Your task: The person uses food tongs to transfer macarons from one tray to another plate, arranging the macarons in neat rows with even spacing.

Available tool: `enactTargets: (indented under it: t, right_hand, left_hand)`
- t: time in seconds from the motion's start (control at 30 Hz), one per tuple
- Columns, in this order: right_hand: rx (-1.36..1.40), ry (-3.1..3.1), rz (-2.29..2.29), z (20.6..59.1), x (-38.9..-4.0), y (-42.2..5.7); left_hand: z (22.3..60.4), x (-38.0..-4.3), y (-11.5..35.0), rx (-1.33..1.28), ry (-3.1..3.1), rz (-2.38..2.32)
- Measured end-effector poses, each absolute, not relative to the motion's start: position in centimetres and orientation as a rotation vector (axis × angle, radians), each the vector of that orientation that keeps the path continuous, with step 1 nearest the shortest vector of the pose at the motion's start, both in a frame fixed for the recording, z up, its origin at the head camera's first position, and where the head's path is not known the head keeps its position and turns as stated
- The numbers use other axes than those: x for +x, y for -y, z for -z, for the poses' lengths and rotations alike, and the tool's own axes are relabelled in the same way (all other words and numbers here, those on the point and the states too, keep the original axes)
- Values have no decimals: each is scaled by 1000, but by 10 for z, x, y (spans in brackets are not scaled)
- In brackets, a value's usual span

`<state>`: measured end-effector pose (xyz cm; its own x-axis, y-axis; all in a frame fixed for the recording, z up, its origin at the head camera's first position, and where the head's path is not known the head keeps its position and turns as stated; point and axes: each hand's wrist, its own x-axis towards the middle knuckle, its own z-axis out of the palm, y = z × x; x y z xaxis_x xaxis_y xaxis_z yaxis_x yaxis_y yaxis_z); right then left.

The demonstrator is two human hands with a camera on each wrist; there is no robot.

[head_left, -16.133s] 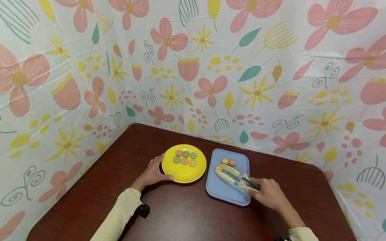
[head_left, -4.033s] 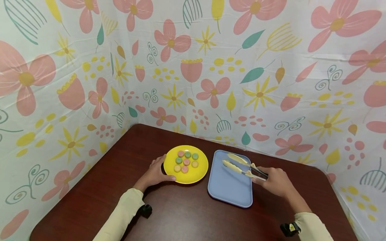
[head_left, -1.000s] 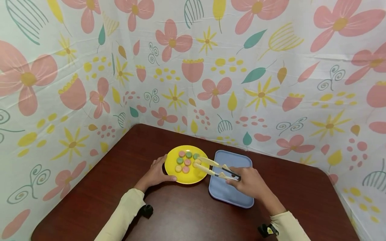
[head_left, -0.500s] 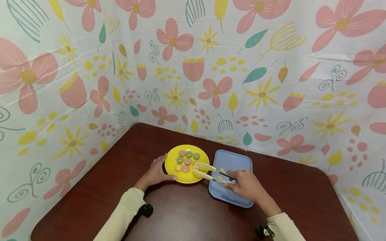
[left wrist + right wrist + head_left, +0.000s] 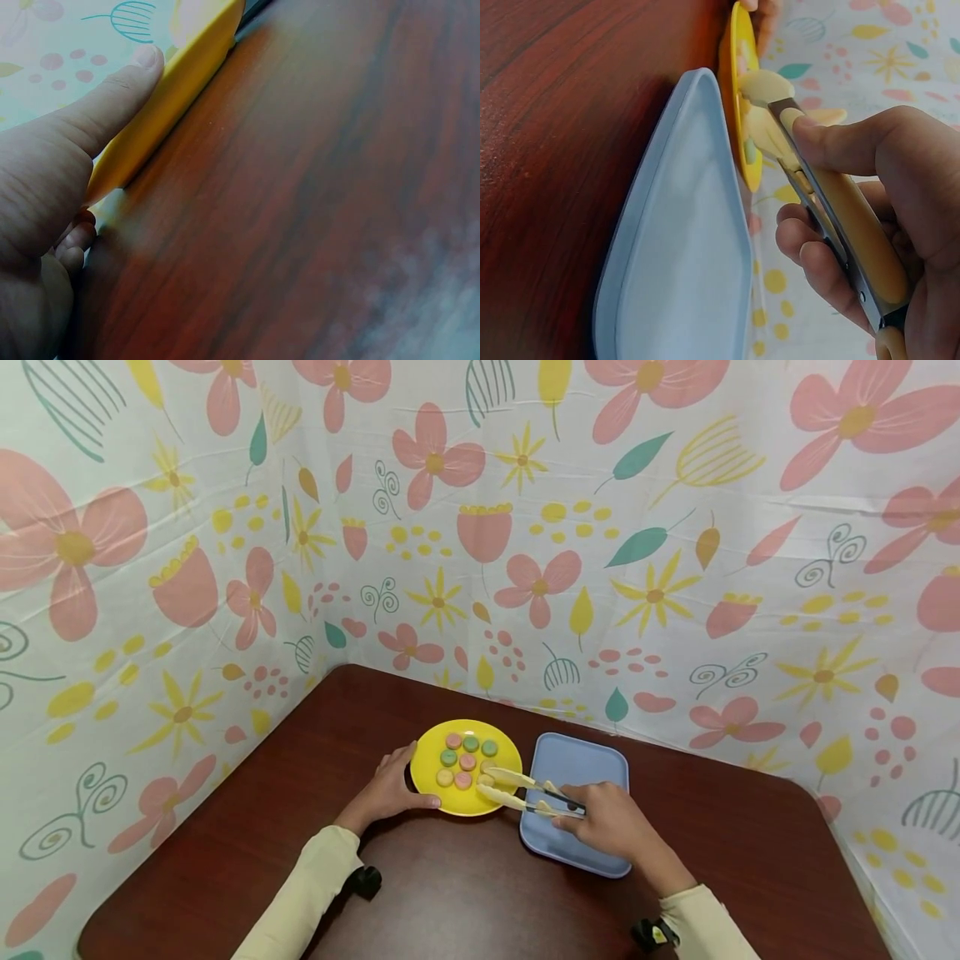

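Observation:
In the head view my left hand [image 5: 392,785] holds the left edge of a round yellow plate [image 5: 427,785]. Its thumb lies along the plate's rim [image 5: 169,101] in the left wrist view. Pink, green and yellow macarons sit in loose rows on the plate, among them a pink macaron [image 5: 467,762] in the middle. My right hand [image 5: 611,822] grips a pair of tongs [image 5: 517,789] by the handles. The cream tips of the tongs reach over the plate's right side, with a yellow macaron [image 5: 486,780] between or just under them, partly hidden.
A blue rectangular tray [image 5: 576,760] lies right of the plate, partly under my right hand and the tongs; no macarons show on it. Both rest on a dark brown table [image 5: 450,893]. A flower-patterned cloth [image 5: 525,635] hangs behind and to the left.
Macarons once on the tray are gone from it, and the plate bears more. My right hand has brought the tongs left from the tray over the plate. The left hand has kept its place.

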<state>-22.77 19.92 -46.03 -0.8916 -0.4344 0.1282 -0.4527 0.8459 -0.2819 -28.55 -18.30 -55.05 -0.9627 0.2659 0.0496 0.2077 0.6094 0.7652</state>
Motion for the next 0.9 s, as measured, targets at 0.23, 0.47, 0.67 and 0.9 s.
enactTargets:
  t: [0.23,0.47,0.67,0.9]
  right_hand:
    - [669,2985,-470,460,-227,-201]
    - [585,2989,-584,451,-216,-210]
    - [502,2880,-699,452,-199,-222]
    - [308,2793,-756,449,-179,-236]
  left_hand:
    - [551,-287,183,432,-2758,-1294]
    - [552,-287,182,424,-2754,-1292]
    - [552,-287,184,431,-2766,-1288]
    - [551,-287,183,455,-2760,-1297]
